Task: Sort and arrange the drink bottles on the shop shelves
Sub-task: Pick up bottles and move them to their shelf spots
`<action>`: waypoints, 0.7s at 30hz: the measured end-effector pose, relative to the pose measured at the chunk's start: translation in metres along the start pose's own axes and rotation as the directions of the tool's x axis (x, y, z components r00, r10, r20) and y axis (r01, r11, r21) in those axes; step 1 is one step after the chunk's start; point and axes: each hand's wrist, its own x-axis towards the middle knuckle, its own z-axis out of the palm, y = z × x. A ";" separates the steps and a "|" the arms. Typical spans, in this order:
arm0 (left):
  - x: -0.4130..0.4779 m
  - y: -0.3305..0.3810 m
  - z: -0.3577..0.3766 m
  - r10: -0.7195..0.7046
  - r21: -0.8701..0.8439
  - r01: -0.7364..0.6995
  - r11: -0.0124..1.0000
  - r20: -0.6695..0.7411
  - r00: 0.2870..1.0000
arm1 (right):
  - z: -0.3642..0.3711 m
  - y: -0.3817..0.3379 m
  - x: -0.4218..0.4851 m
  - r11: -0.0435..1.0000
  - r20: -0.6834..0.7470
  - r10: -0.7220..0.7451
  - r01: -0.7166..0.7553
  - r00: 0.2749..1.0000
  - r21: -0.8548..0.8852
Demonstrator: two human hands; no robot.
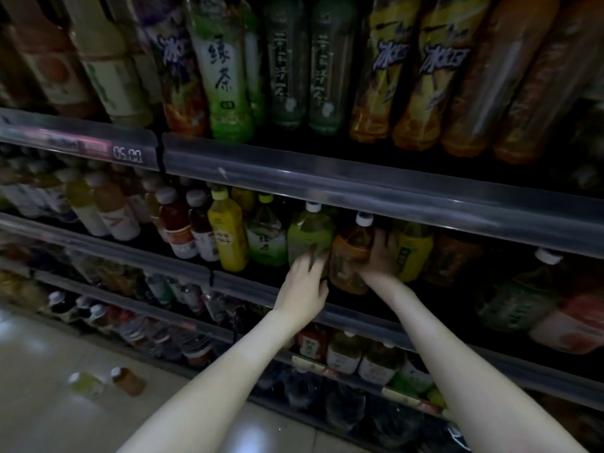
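Note:
On the middle shelf [294, 291] stand a green-label tea bottle [309, 235] with a white cap and, right beside it, an orange-brown tea bottle [349, 253] with a white cap. My left hand [305, 286] grips the lower front of the green bottle. My right hand [380, 255] wraps around the right side of the orange-brown bottle. Both bottles stand upright under the rail of the shelf above.
A yellow bottle [228, 233] and another green tea bottle [266, 238] stand to the left, a yellow-label bottle [413, 253] to the right. Large bottles fill the top shelf [327, 171]. Two small bottles [108, 382] lie on the tiled floor at lower left.

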 end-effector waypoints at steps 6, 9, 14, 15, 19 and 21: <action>0.018 -0.001 0.006 0.090 -0.186 -0.079 0.979 0.053 0.995 | -0.019 0.003 -0.045 0.977 0.087 -0.173 0.159 0.981 0.145; 0.023 -0.003 0.008 0.165 -0.257 -0.132 0.957 0.113 0.980 | -0.018 0.008 -0.067 0.970 0.054 -0.225 0.218 0.973 0.106; 0.017 0.001 0.014 0.285 -0.331 -0.225 0.916 0.145 0.947 | -0.025 0.026 -0.088 0.974 0.017 -0.226 0.225 0.974 0.034; 0.016 0.005 0.016 0.302 -0.331 -0.243 0.912 0.136 0.944 | -0.029 0.030 -0.090 0.975 0.009 -0.222 0.222 0.975 0.029; 0.018 0.029 0.027 0.348 -0.355 -0.278 0.893 0.152 0.925 | -0.053 0.045 -0.099 0.983 -0.026 -0.181 0.181 0.983 0.020; 0.022 0.046 0.033 0.364 -0.365 -0.287 0.886 0.163 0.917 | -0.066 0.057 -0.100 0.989 -0.058 -0.145 0.146 0.988 0.022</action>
